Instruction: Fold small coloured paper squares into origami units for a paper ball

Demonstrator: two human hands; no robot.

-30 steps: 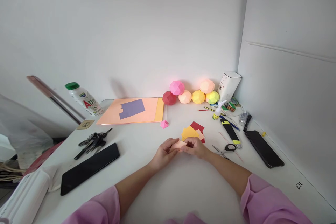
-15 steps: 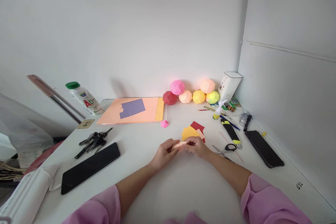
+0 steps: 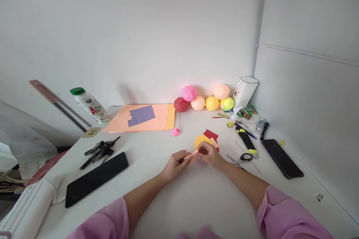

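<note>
A small peach paper piece (image 3: 192, 155) is pinched between my two hands, low over the middle of the table. My left hand (image 3: 175, 163) grips its left end with thumb and fingers. On its right end, my right hand (image 3: 209, 154) closes with thumb and fingertips; much of the piece is hidden by the fingers. Just beyond my right hand lie yellow cut paper (image 3: 202, 140) and red cut paper (image 3: 211, 134), with a peach scrap (image 3: 214, 142) among them. A small pink folded paper piece (image 3: 175, 132) sits farther back.
Scissors (image 3: 241, 159) and a utility knife (image 3: 246, 142) lie right of my hands, near a glue bottle (image 3: 232, 119). Faceted paper balls (image 3: 212, 103) line the wall. Paper sheets (image 3: 120, 119), keys (image 3: 101, 151) and a black phone (image 3: 97, 179) are at left.
The peach paper piece has tilted, its right end rising. My right hand's fingers have lifted and shifted slightly; my left hand has barely moved.
</note>
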